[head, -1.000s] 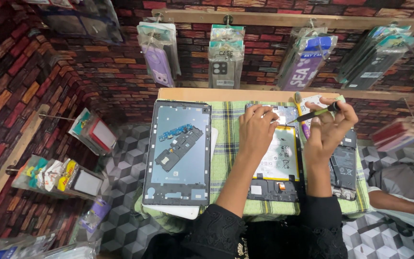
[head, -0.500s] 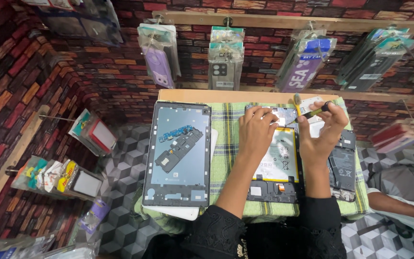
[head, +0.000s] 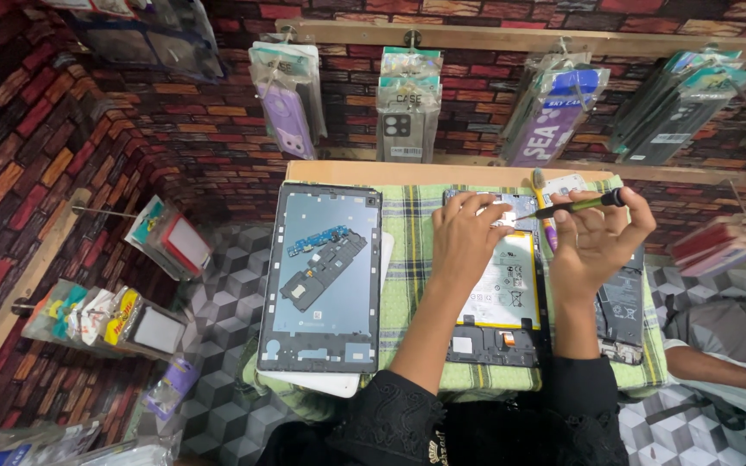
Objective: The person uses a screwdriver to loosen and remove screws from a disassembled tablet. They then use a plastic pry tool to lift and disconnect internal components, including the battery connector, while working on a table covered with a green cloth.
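Note:
An opened tablet with its white battery showing lies on a green checked cloth. My left hand rests with fingers spread on the tablet's upper part. My right hand grips a thin green-and-black screwdriver, its tip pointing left at the tablet's top edge beside my left fingers. To the left lies the tablet's grey back frame with a dark board part on it.
Another opened device lies at the right of the cloth. A yellow-and-pink tool lies behind my hands. Packaged phone cases hang on the brick-pattern wall. Another person's leg is at the right.
My right hand has turned the screwdriver from near the upper right down towards the tablet's top edge. My left hand stayed on the tablet.

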